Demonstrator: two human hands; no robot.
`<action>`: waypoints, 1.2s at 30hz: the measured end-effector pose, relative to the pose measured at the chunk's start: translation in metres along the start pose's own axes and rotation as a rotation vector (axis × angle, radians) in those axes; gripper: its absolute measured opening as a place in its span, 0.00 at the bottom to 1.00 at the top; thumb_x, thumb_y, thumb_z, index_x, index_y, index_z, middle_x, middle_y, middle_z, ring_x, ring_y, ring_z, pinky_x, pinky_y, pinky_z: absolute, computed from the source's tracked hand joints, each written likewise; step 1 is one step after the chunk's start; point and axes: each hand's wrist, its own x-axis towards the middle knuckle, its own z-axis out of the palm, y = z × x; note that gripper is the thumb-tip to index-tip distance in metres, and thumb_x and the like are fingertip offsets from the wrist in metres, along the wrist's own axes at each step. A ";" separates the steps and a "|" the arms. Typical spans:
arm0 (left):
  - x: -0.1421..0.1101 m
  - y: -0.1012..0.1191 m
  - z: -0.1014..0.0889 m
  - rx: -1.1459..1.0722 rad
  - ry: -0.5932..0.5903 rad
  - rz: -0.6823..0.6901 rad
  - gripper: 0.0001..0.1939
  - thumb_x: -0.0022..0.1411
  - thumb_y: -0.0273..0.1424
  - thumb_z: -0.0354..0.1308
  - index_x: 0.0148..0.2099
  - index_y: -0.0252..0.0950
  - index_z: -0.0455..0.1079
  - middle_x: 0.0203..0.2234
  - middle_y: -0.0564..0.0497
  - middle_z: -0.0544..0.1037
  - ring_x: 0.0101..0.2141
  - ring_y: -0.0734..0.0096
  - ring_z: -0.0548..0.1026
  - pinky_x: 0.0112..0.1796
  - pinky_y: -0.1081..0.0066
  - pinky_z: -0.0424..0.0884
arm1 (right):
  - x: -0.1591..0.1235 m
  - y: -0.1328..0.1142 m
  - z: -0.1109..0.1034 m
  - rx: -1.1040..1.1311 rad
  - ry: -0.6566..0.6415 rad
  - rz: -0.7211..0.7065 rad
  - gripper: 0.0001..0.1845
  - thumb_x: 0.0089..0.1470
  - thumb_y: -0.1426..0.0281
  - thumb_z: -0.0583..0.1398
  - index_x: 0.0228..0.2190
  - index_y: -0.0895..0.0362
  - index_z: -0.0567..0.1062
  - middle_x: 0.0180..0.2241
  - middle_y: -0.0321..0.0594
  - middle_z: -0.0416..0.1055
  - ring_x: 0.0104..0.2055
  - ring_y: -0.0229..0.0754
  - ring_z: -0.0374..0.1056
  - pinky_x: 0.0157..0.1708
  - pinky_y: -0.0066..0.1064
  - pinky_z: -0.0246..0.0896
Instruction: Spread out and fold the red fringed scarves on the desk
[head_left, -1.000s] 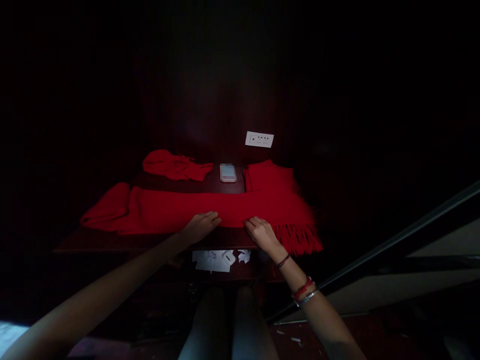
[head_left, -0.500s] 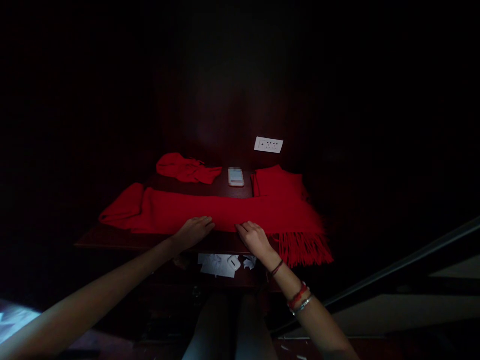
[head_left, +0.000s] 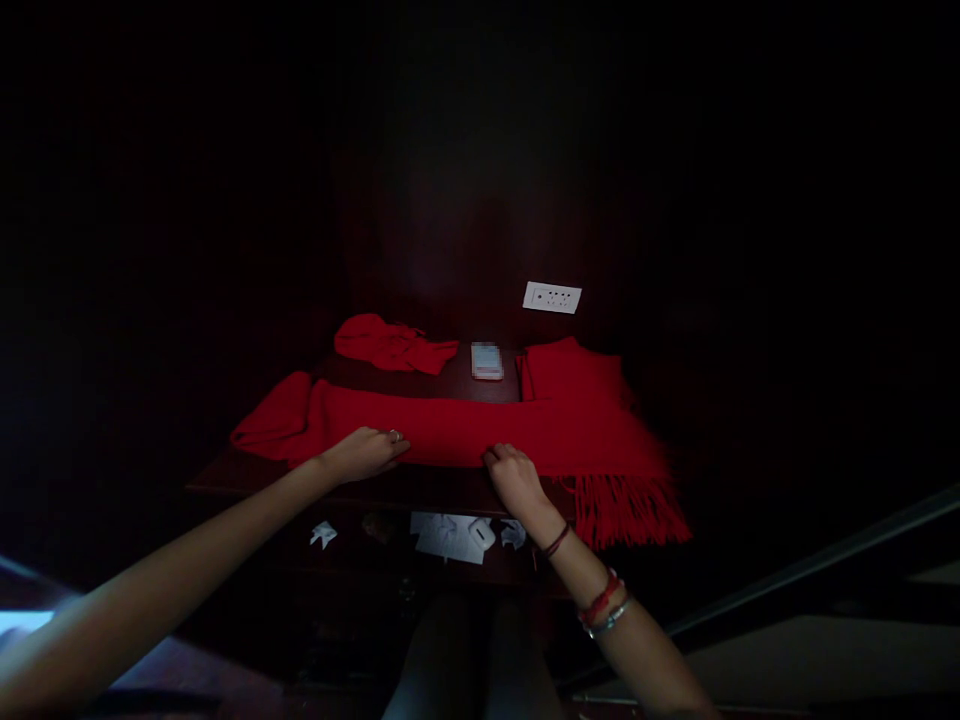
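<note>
A long red scarf (head_left: 442, 425) lies folded lengthwise across the dark table (head_left: 420, 490), its fringe (head_left: 626, 510) hanging over the front edge at the right. At the scarf's near edge, left of the middle, my left hand (head_left: 364, 453) has its fingers closed on the cloth; a ring shows on one finger. My right hand (head_left: 516, 480), with bracelets on the wrist and forearm, pinches the same edge farther right. The fingertips of both hands are partly hidden. The scarf's left end is a thicker, rounded fold.
Behind the scarf lie a crumpled red cloth (head_left: 394, 343), a phone (head_left: 487, 361) and a folded red piece (head_left: 574, 370). A socket plate (head_left: 552, 297) is on the wall. A shelf below holds white paper (head_left: 448, 540), a white case (head_left: 482, 534) and crumpled tissue (head_left: 323, 534).
My left hand has slid left along the scarf's near edge, widening the gap between my hands. The view has shifted slightly, so everything sits a little farther right. The scarf keeps its shape.
</note>
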 end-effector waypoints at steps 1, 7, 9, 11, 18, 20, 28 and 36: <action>0.002 -0.001 -0.004 -0.017 -0.019 0.030 0.11 0.57 0.33 0.48 0.41 0.37 0.65 0.33 0.47 0.72 0.31 0.67 0.71 0.30 0.73 0.64 | -0.003 0.001 0.000 -0.002 -0.001 0.011 0.09 0.50 0.76 0.52 0.34 0.60 0.70 0.34 0.45 0.67 0.36 0.41 0.62 0.34 0.29 0.57; 0.048 -0.023 -0.017 -0.282 -0.048 0.113 0.17 0.59 0.41 0.41 0.37 0.37 0.67 0.27 0.50 0.72 0.29 0.72 0.70 0.30 0.76 0.62 | -0.025 0.014 0.000 0.034 -0.023 0.115 0.12 0.51 0.78 0.50 0.38 0.60 0.69 0.38 0.48 0.66 0.39 0.41 0.62 0.38 0.30 0.58; 0.077 -0.029 -0.016 -0.283 -0.001 0.078 0.15 0.59 0.38 0.42 0.38 0.36 0.67 0.31 0.48 0.72 0.33 0.71 0.69 0.34 0.75 0.62 | -0.031 0.018 0.000 0.048 -0.031 0.159 0.13 0.51 0.79 0.49 0.38 0.60 0.68 0.38 0.49 0.65 0.39 0.41 0.63 0.37 0.30 0.58; 0.108 -0.029 -0.011 -0.310 0.011 0.035 0.15 0.58 0.36 0.44 0.40 0.35 0.66 0.36 0.46 0.70 0.38 0.69 0.67 0.39 0.74 0.60 | -0.036 0.020 0.000 0.044 -0.039 0.202 0.14 0.51 0.80 0.49 0.39 0.60 0.67 0.38 0.49 0.65 0.39 0.41 0.63 0.36 0.30 0.59; 0.178 -0.019 0.001 -0.542 -0.179 -0.091 0.28 0.49 0.43 0.52 0.48 0.30 0.61 0.45 0.41 0.66 0.44 0.62 0.64 0.41 0.71 0.59 | -0.035 0.017 0.001 0.000 -0.038 0.198 0.14 0.51 0.79 0.48 0.40 0.59 0.66 0.36 0.47 0.65 0.37 0.41 0.63 0.34 0.30 0.59; 0.186 -0.022 0.001 -0.581 -0.250 -0.084 0.25 0.46 0.44 0.54 0.42 0.32 0.66 0.38 0.45 0.71 0.38 0.64 0.68 0.36 0.73 0.61 | -0.032 0.016 0.001 -0.023 -0.023 0.150 0.13 0.51 0.78 0.49 0.39 0.60 0.66 0.35 0.47 0.66 0.37 0.41 0.63 0.35 0.31 0.58; 0.200 -0.031 -0.006 -0.988 -0.375 0.005 0.17 0.46 0.43 0.53 0.32 0.34 0.68 0.29 0.54 0.73 0.33 0.72 0.67 0.34 0.77 0.60 | -0.017 0.016 0.002 -0.066 -0.015 0.048 0.11 0.52 0.76 0.50 0.39 0.61 0.66 0.31 0.47 0.67 0.34 0.42 0.62 0.31 0.32 0.58; 0.229 -0.014 -0.019 -1.113 -0.428 0.009 0.18 0.41 0.31 0.57 0.38 0.33 0.68 0.32 0.50 0.74 0.34 0.70 0.68 0.35 0.75 0.62 | -0.017 0.026 -0.011 -0.064 -0.013 0.093 0.17 0.52 0.77 0.48 0.45 0.60 0.62 0.34 0.48 0.67 0.32 0.41 0.65 0.29 0.28 0.59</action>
